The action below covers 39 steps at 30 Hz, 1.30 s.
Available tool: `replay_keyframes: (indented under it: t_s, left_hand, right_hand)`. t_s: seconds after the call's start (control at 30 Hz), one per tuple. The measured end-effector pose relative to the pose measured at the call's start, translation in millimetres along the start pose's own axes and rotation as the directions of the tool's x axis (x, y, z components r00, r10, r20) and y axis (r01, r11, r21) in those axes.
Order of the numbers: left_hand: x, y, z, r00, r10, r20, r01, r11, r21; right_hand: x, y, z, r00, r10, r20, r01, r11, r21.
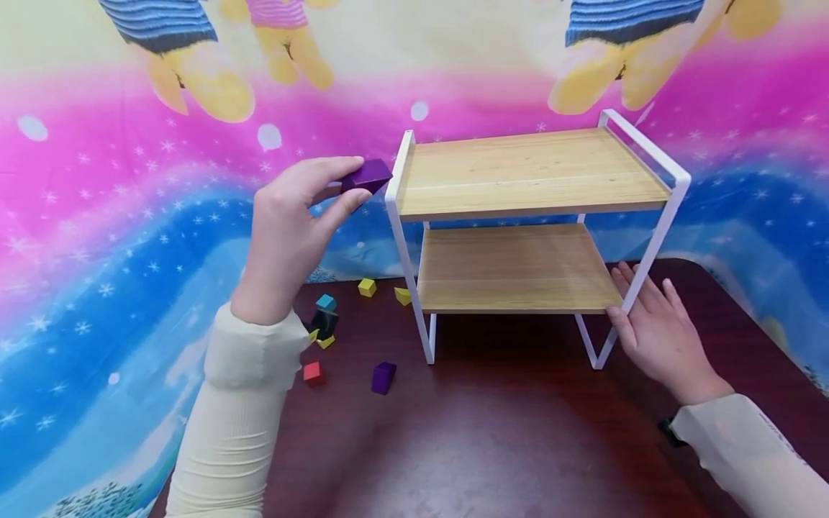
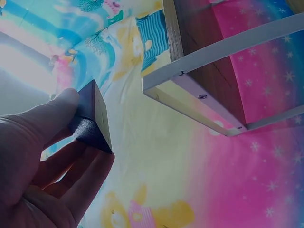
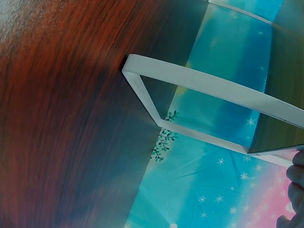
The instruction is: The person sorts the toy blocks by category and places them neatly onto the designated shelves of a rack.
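Note:
A purple block (image 1: 368, 175) with slanted faces is pinched between the thumb and fingertips of my left hand (image 1: 291, 223). The hand is raised just left of the top of a small two-tier shelf (image 1: 524, 173) with wood boards and a white frame. Up close in the left wrist view, the block (image 2: 90, 114) looks dark, with one pale face. My right hand (image 1: 663, 349) rests against the shelf's right side by the lower board, its fingers extended. Only some of its fingers (image 3: 297, 180) show at the edge of the right wrist view.
On the dark table (image 1: 505, 439) left of the shelf lie a purple block (image 1: 383, 378), a red block (image 1: 314, 373), a black block (image 1: 325, 323), a blue block (image 1: 326, 302) and several yellow pieces such as a cube (image 1: 367, 288). A patterned cloth (image 1: 129, 201) hangs behind.

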State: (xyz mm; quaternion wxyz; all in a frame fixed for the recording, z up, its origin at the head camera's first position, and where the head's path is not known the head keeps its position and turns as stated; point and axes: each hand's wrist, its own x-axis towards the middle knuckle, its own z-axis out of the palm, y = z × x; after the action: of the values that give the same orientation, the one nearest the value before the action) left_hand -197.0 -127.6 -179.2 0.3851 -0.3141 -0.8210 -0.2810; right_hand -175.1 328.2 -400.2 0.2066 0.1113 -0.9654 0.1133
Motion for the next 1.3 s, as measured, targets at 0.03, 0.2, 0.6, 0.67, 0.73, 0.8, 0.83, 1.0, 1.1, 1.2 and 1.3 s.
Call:
replay_keyframes:
  t_s: [0.03,0.2,0.6,0.67,0.73,0.8,0.83,1.0,1.1,1.2,1.3]
  left_hand:
    - [0.9,0.8,-0.4,1.0,0.01,-0.001,-0.01,1.0,0.0]
    - [7.6,5.7,-0.7,0.997,0.073,-0.003,-0.073,0.997,-0.022]
    - [21.1,17.7,5.9,0.99,0.096,0.1,-0.092,0.995,-0.04]
    - [23.0,19.8,6.1,0.989,0.101,0.108,-0.097,0.994,-0.04]
    - [25.4,22.1,6.2,0.988,0.102,0.117,-0.098,0.994,-0.042]
    - [28.5,24.3,6.8,0.986,0.099,0.135,-0.093,0.995,-0.046]
    - [30.2,25.3,7.6,0.984,0.099,0.146,-0.093,0.995,-0.047]
    - [37.7,24.7,14.4,0.976,0.091,0.199,-0.084,0.995,-0.045]
    - [39.7,22.5,18.8,0.972,0.086,0.22,-0.077,0.996,-0.052]
    - [41.2,21.9,22.6,0.967,0.082,0.243,-0.07,0.996,-0.058]
    - [42.1,21.7,25.6,0.962,0.086,0.258,-0.074,0.996,-0.056]
  right_hand:
    - [0.7,-0.3,0.0,1.0,-0.001,0.0,0.001,1.0,-0.001]
    - [2.8,-1.3,-0.4,1.0,0.0,0.007,0.0,1.0,-0.008]
    - [2.4,-2.7,-0.3,1.0,0.01,0.011,-0.01,1.0,-0.004]
    - [2.1,-3.4,-0.1,1.0,0.007,0.011,-0.007,1.0,0.0]
    - [1.9,-3.9,0.0,1.0,0.005,0.012,-0.005,1.0,0.002]
    - [1.6,-3.9,-0.3,1.0,0.001,0.01,-0.001,1.0,0.001]
    - [1.4,-3.8,-0.7,1.0,0.002,0.011,-0.002,1.0,-0.001]
    - [0.7,-2.7,-2.0,1.0,0.006,0.015,-0.006,1.0,-0.012]
    - [0.3,-2.2,-1.8,1.0,0.007,0.015,-0.007,1.0,-0.011]
    - [-0.4,-1.8,-1.9,1.0,0.009,0.015,-0.009,1.0,-0.01]
    - [-1.3,-1.4,-2.3,1.0,0.013,0.017,-0.013,1.0,-0.011]
